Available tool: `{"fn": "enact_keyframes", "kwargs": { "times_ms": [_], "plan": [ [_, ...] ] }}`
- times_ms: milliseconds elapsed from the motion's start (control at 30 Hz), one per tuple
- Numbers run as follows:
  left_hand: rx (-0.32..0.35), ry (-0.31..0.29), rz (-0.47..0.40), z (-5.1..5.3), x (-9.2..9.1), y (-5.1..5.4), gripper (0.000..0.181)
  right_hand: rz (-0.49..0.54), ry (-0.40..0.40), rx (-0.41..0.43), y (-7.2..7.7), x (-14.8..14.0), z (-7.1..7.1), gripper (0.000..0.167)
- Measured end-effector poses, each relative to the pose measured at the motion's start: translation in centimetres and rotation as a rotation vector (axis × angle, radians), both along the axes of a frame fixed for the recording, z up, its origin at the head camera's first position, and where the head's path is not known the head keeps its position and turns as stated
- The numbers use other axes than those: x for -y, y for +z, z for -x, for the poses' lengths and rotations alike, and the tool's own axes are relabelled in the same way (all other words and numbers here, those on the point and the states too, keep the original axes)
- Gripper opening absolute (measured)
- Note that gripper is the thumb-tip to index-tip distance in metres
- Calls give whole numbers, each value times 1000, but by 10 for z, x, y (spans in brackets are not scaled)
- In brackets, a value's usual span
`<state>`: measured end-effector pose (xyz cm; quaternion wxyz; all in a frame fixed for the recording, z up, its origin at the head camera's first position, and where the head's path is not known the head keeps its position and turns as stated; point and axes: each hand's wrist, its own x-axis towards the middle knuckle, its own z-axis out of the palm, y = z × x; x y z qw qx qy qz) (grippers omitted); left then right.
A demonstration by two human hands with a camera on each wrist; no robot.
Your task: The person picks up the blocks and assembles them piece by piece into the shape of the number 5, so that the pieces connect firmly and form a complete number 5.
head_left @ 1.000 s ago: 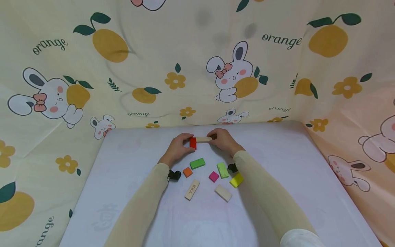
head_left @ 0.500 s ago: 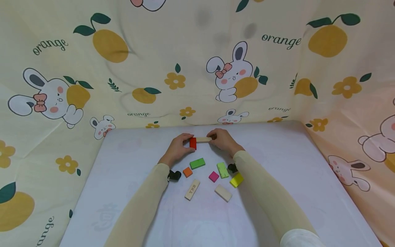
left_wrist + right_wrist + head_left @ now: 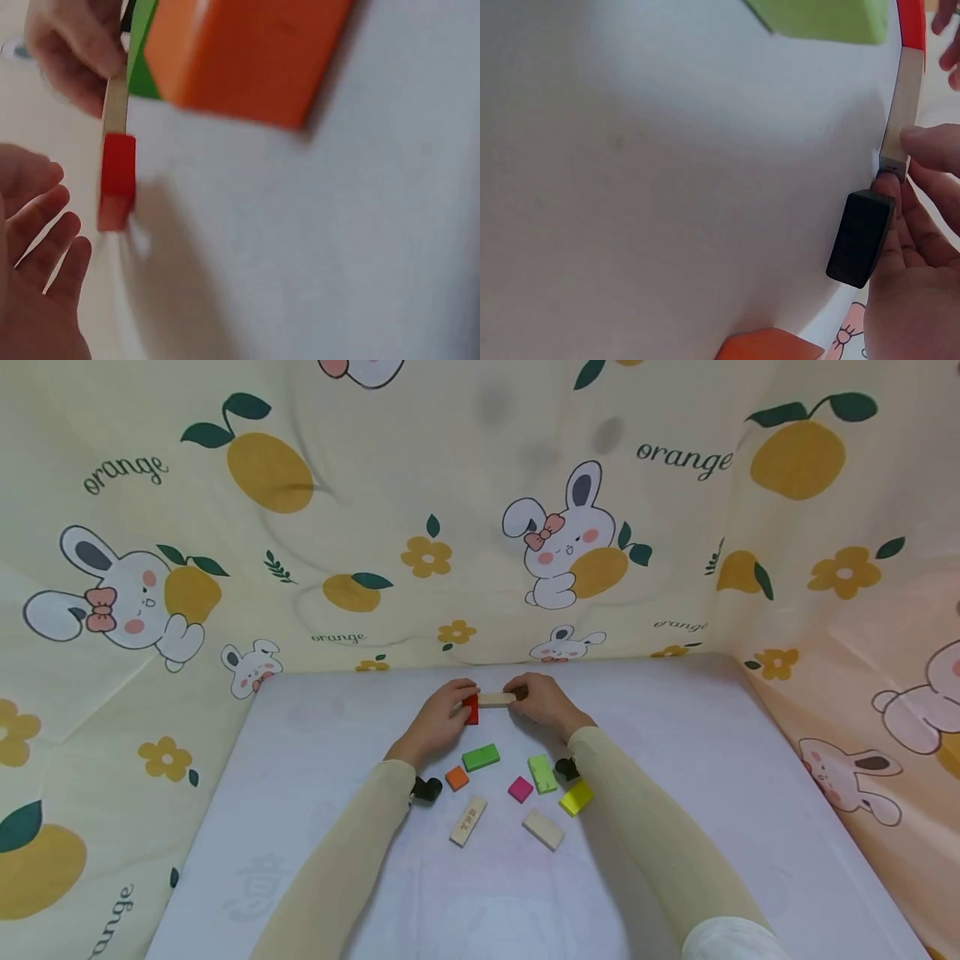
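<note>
A red block stands against the left end of a pale wooden block. My left hand is beside the red block; the left wrist view shows its fingers spread and apart from the block. My right hand pinches the right end of the pale block, with the thumb on its side in the right wrist view. By those fingers is a dark block, which shows only partly in the head view.
Nearer on the white table lie green, light green, orange, magenta and yellow blocks, plus two pale wooden ones. Patterned cloth hangs behind.
My left hand has let go of the red block, its thumb and fingers no longer gripping the block's ends. My right hand and the blocks have hardly moved.
</note>
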<state>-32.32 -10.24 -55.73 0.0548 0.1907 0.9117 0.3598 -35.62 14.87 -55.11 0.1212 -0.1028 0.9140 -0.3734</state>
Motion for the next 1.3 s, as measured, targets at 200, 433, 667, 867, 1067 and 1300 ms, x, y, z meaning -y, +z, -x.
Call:
{"fn": "enact_keyframes", "kwargs": {
  "times_ms": [200, 433, 667, 867, 1067, 1300],
  "plan": [
    [-62, -119, 178, -8, -11, 12, 44, 4, 1, -10, 1, 2, 0, 33],
    [-70, -125, 225, -11, -13, 8, 43, 10, 5, -2, 1, 4, 1, 32],
    [-97, -141, 260, -11, -13, 6, 44, 11, -3, 8, 2, 5, 2, 32],
    [-140, -149, 319, -11, -18, 8, 47, 29, -3, -13, 3, 2, 0, 34],
    [-196, -165, 392, -9, -23, 5, 48, 71, 44, -79, 6, -16, -2, 37],
    [-194, -167, 407, -10, -23, 5, 47, 114, 8, -74, 10, -43, -6, 38]
  ]
}}
